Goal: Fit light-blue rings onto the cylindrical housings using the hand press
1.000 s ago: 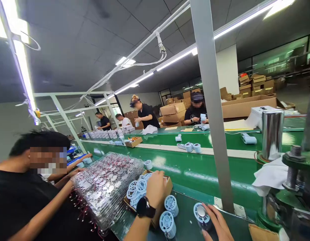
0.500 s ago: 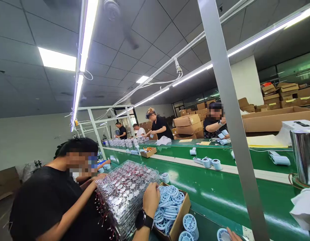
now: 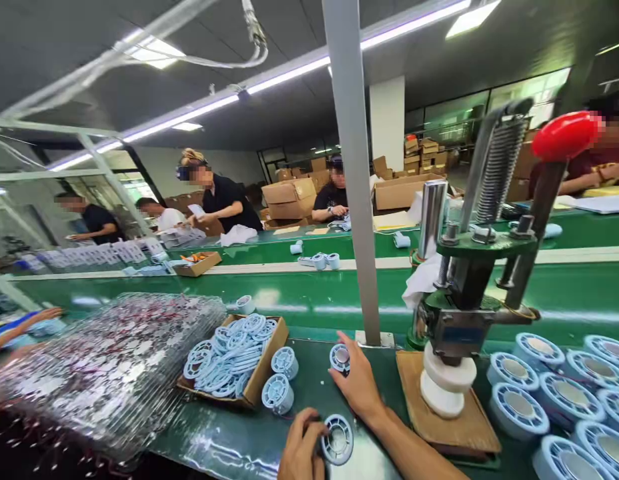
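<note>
My left hand (image 3: 303, 448), at the bottom centre, has its fingers curled at the edge of a light-blue spoked plastic ring (image 3: 337, 439) and grips it by its left side. Just beyond, my right hand (image 3: 358, 379) holds a small light-blue round housing (image 3: 339, 359) between thumb and fingers; a silvery disc shows in its face. Two light-blue spoked cylinders (image 3: 277, 393) stand on the green bench to the left. Behind them, a cardboard box (image 3: 269, 347) is heaped with light-blue rings (image 3: 233, 357).
A hand press (image 3: 459, 327) with a red-knobbed lever (image 3: 564, 135) stands right, over a wooden board (image 3: 449, 427). Rows of light-blue housings (image 3: 519, 410) lie beyond it. Stacked clear trays (image 3: 114, 367) with wired parts are left. A grey post (image 3: 352, 167) rises ahead; co-workers sit across the conveyor.
My view has swung right, bringing the press and housings into sight. My left hand has come away from the ring box and now has a ring. My right hand has come fully into view.
</note>
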Demonstrator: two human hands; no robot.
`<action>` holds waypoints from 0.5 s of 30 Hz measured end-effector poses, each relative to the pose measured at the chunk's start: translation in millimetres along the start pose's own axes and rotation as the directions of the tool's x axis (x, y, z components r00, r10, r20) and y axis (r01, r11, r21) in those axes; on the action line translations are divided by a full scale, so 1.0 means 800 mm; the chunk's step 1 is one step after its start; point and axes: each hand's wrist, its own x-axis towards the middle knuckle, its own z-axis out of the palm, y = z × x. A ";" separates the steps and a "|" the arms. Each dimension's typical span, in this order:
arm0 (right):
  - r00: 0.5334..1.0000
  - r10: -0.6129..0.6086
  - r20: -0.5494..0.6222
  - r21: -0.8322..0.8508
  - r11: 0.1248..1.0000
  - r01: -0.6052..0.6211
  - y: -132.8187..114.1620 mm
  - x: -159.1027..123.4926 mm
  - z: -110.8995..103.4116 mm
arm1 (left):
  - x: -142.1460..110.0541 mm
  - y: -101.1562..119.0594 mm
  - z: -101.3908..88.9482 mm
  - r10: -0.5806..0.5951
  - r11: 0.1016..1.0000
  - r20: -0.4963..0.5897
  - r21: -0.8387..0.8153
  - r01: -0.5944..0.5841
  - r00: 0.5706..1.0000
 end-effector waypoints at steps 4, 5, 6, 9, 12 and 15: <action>0.995 0.073 -0.070 0.045 0.997 -0.070 -0.024 -0.015 -0.049 | -0.004 -0.004 0.009 -0.007 1.000 0.018 0.001 0.007 1.000; 0.995 0.075 -0.061 0.061 0.996 -0.072 -0.027 -0.027 -0.061 | -0.005 -0.003 0.012 0.007 1.000 0.034 0.019 -0.007 0.999; 0.997 0.071 -0.039 0.072 0.995 -0.068 -0.026 -0.044 -0.071 | -0.006 -0.003 0.015 0.015 0.999 0.050 0.040 -0.017 0.999; 0.996 -0.004 0.089 0.046 0.999 0.000 -0.002 -0.108 -0.089 | -0.004 0.000 0.020 -0.002 0.998 0.086 0.059 -0.003 0.996; 0.982 -0.012 0.191 -0.060 0.998 0.024 0.039 -0.169 -0.093 | 0.007 0.006 0.016 -0.059 0.996 0.125 -0.056 0.067 0.990; 0.974 -0.007 0.224 -0.140 0.989 0.039 0.065 -0.198 -0.090 | 0.020 0.019 0.013 -0.120 0.945 0.214 -0.276 0.178 0.969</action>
